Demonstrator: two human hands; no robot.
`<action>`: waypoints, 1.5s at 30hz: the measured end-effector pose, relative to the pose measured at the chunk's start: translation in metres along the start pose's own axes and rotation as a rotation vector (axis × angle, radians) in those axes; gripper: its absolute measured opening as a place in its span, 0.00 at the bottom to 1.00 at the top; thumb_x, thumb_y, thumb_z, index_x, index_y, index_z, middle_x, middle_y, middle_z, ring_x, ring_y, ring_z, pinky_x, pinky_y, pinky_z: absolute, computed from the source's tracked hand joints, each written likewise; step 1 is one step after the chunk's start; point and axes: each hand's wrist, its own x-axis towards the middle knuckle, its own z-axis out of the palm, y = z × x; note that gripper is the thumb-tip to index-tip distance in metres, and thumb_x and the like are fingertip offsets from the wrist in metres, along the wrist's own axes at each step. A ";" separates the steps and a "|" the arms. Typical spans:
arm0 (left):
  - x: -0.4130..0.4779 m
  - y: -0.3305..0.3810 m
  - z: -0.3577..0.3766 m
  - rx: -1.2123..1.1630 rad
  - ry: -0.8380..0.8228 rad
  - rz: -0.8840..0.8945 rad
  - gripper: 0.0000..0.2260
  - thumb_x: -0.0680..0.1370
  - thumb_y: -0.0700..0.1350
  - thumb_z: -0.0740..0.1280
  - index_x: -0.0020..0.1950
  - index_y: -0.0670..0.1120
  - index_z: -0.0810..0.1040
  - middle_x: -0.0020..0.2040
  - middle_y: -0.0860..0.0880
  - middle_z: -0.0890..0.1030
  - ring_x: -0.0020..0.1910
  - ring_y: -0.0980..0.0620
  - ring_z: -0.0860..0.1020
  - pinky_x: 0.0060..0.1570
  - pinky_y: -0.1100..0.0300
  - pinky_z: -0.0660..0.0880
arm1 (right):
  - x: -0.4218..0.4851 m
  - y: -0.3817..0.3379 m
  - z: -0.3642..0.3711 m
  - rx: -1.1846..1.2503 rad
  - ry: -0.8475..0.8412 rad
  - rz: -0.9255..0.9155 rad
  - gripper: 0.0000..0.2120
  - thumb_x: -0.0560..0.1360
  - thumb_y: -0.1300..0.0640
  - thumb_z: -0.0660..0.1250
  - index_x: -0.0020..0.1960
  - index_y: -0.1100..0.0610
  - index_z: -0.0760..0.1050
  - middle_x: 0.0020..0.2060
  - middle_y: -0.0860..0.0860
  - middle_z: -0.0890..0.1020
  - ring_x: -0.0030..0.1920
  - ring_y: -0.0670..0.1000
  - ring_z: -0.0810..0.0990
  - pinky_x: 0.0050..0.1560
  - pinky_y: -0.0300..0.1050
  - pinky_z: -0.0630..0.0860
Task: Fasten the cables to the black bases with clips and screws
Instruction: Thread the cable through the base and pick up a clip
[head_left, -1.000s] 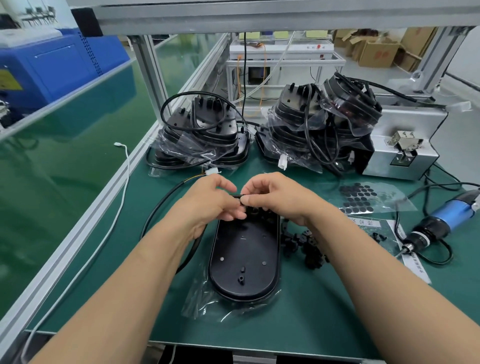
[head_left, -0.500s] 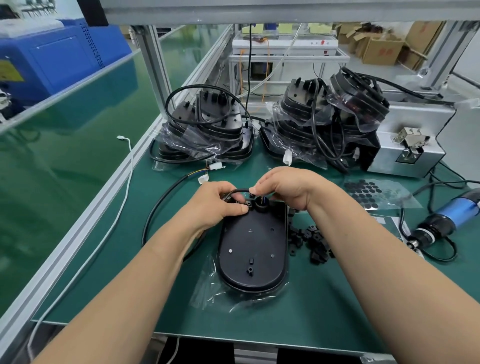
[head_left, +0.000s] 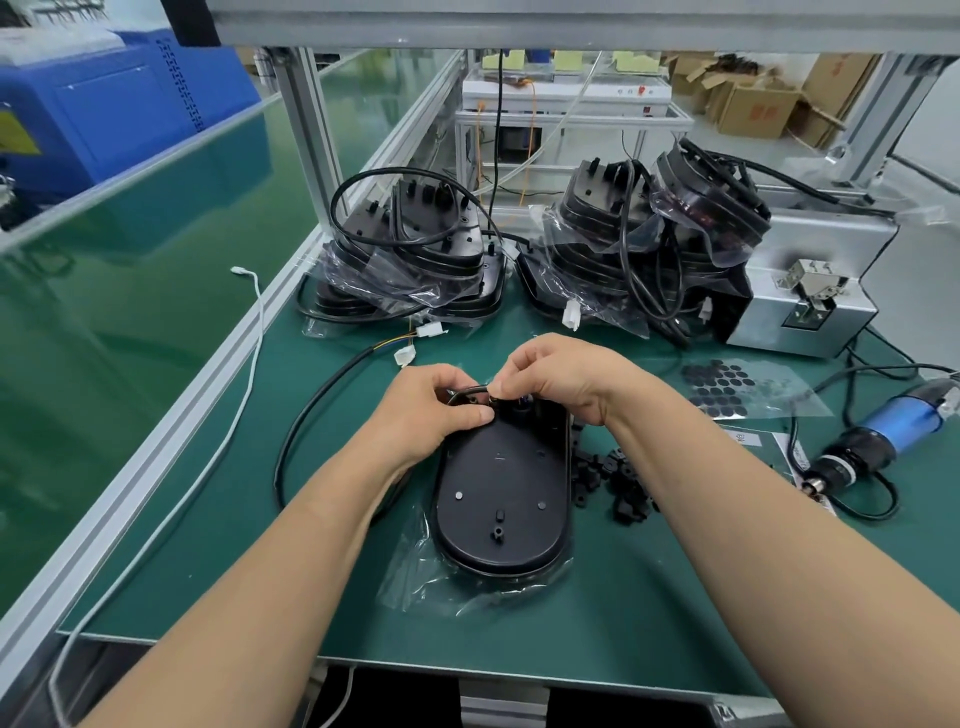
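A black oval base lies flat on a clear plastic bag in the middle of the green mat. A black cable loops from the base's far end out to the left and ends in white connectors. My left hand grips the cable at the base's far left corner. My right hand pinches the cable, perhaps with a small clip, right beside the left fingers. A heap of small black clips lies just right of the base.
Two stacks of bagged black bases with cables stand at the back. A grey screw feeder box sits back right, a blue electric screwdriver lies at the right, next to a bag of black round pads.
Both hands moved slightly away from me to the base's far end, and the cable end now lies bent against that end. The camera shifted a little.
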 end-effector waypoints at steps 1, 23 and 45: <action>0.000 0.000 0.000 -0.011 -0.004 -0.002 0.07 0.69 0.39 0.77 0.39 0.49 0.82 0.35 0.51 0.80 0.33 0.56 0.74 0.36 0.67 0.72 | 0.000 0.000 0.000 0.000 0.004 0.004 0.09 0.72 0.65 0.73 0.35 0.57 0.78 0.43 0.59 0.80 0.45 0.55 0.75 0.50 0.50 0.71; 0.015 0.007 -0.012 -0.081 -0.180 -0.053 0.07 0.74 0.40 0.73 0.51 0.42 0.84 0.50 0.44 0.85 0.46 0.55 0.79 0.54 0.64 0.74 | -0.005 0.008 0.011 0.117 0.223 0.055 0.14 0.66 0.64 0.76 0.31 0.53 0.73 0.29 0.47 0.76 0.36 0.49 0.71 0.37 0.43 0.65; 0.041 0.033 -0.010 0.098 -0.259 -0.304 0.05 0.69 0.37 0.75 0.37 0.45 0.82 0.49 0.40 0.82 0.52 0.46 0.76 0.54 0.56 0.61 | -0.090 0.065 -0.089 -0.294 1.145 -0.057 0.21 0.73 0.39 0.68 0.53 0.57 0.78 0.51 0.55 0.80 0.53 0.56 0.77 0.57 0.55 0.76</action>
